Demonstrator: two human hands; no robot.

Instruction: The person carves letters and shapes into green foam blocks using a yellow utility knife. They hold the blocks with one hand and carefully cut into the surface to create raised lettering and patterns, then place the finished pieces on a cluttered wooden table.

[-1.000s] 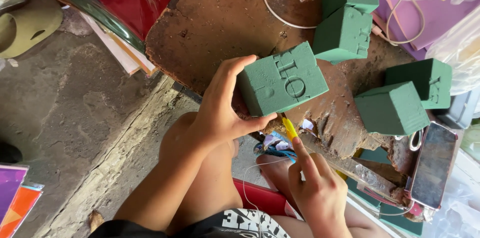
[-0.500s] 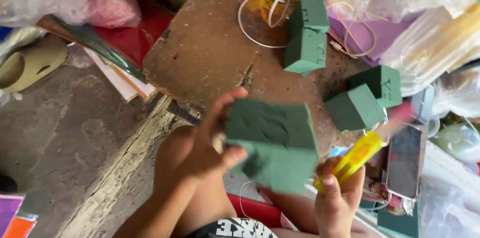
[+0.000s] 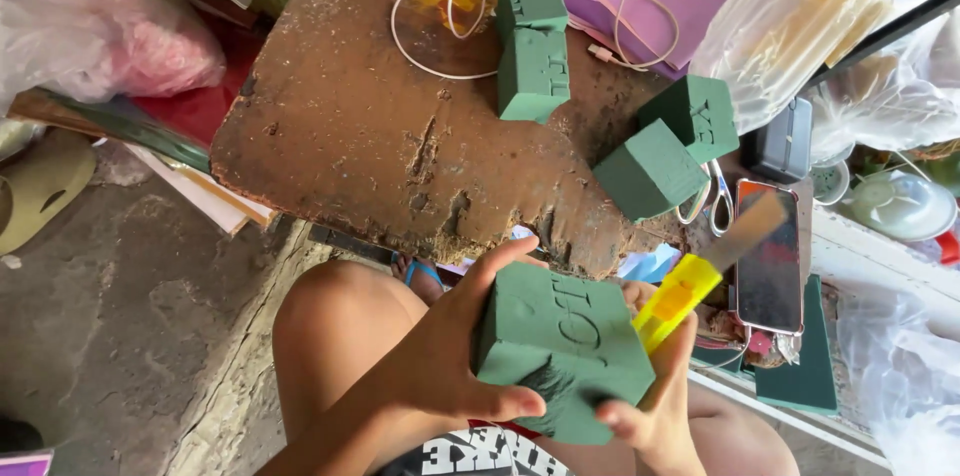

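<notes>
Gripping a green foam block (image 3: 562, 346) over the lap, the left hand (image 3: 440, 366) wraps it from the near side, thumb pressed on the lower edge and fingers curled up over the top edge, which steadies the block in the air just below the worn brown board (image 3: 350, 126). The right hand (image 3: 655, 406) supports the block's far corner with fingers closed around a yellow-handled knife (image 3: 700, 271) (blade blurred, pointing up and away), so the tool stays clear of the foam face. Four more green blocks (image 3: 535, 71) lie on the board, well apart from both hands.
</notes>
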